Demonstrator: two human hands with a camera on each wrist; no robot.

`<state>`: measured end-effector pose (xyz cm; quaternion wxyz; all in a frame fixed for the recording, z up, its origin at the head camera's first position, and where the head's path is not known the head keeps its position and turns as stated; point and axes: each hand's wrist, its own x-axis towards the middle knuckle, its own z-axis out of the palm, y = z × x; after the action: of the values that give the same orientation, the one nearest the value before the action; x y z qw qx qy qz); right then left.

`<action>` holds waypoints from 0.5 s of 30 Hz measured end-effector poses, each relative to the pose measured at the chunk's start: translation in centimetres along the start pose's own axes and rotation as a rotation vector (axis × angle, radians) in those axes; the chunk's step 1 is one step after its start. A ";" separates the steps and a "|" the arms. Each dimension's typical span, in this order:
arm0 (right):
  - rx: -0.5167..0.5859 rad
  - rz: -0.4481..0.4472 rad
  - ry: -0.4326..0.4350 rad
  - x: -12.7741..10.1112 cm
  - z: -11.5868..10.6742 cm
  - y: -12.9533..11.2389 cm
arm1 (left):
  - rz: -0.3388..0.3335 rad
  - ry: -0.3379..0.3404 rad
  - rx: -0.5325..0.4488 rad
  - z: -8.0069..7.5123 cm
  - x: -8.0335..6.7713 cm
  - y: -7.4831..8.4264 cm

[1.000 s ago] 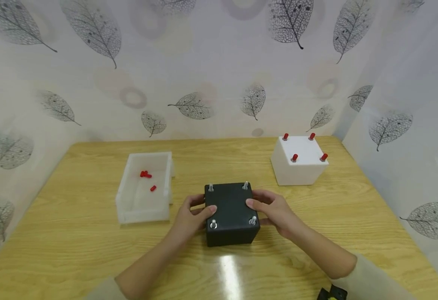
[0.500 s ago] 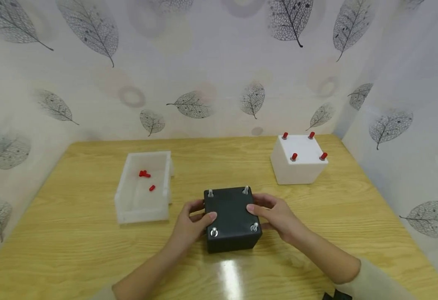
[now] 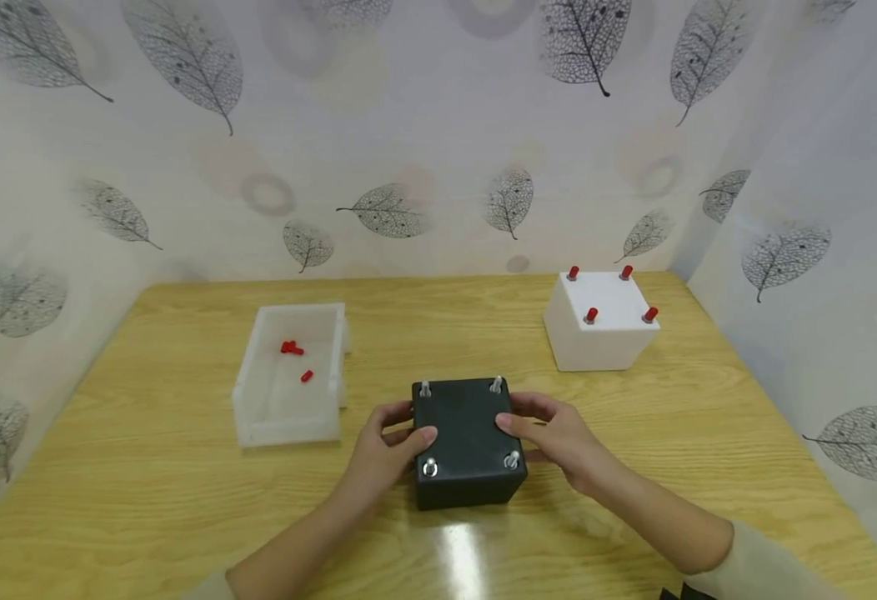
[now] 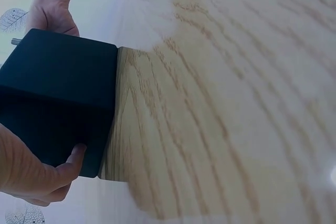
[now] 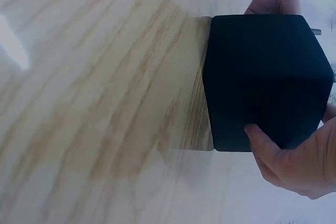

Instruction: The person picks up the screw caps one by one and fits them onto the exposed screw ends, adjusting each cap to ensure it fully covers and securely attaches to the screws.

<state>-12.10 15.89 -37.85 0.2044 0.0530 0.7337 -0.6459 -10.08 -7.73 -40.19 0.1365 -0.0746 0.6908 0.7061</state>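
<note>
A black box (image 3: 463, 429) with upright metal studs at its top corners is between my two hands, near the middle of the table. My left hand (image 3: 380, 450) grips its left side, thumb over the top edge. On the opposite side my right hand (image 3: 562, 437) grips it the same way. The left wrist view shows fingers (image 4: 65, 171) against the side wall of the box (image 4: 68, 66). In the right wrist view a fingertip (image 5: 254, 132) presses the dark wall, and the box's lower edge meets its reflection on the wood. The underside is hidden.
A translucent white tray (image 3: 251, 417) with several small red caps (image 3: 292, 347) stands to the left. At the back right is a white box (image 3: 596, 346) whose corner studs carry red caps (image 3: 592, 315). A leaf-patterned curtain (image 3: 423, 125) surrounds the wooden table (image 3: 146, 467).
Both hands have brought the black box slightly toward me, mostly during the first half second. Their grip looks the same. Tray and white box stay in place.
</note>
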 end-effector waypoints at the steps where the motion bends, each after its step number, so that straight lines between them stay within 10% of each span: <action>1: -0.028 -0.020 0.019 -0.1 0.1 0.0 | -0.002 0.003 0.001 0.0 0.0 0.0; 7: -0.164 -0.399 0.184 -0.6 0.5 1.3 | -0.009 0.009 0.015 0.0 -0.1 0.0; 12: -0.351 -1.097 0.221 0.4 0.1 2.6 | 0.002 0.004 0.019 0.0 0.0 0.0; 15: -0.440 -1.514 0.077 2.1 -0.5 2.8 | -0.003 -0.001 0.011 -0.2 0.2 -0.1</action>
<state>-13.15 16.43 -41.15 -0.3107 -0.4801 0.6877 -0.4473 -10.21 -7.88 -40.33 0.1380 -0.0746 0.6944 0.7023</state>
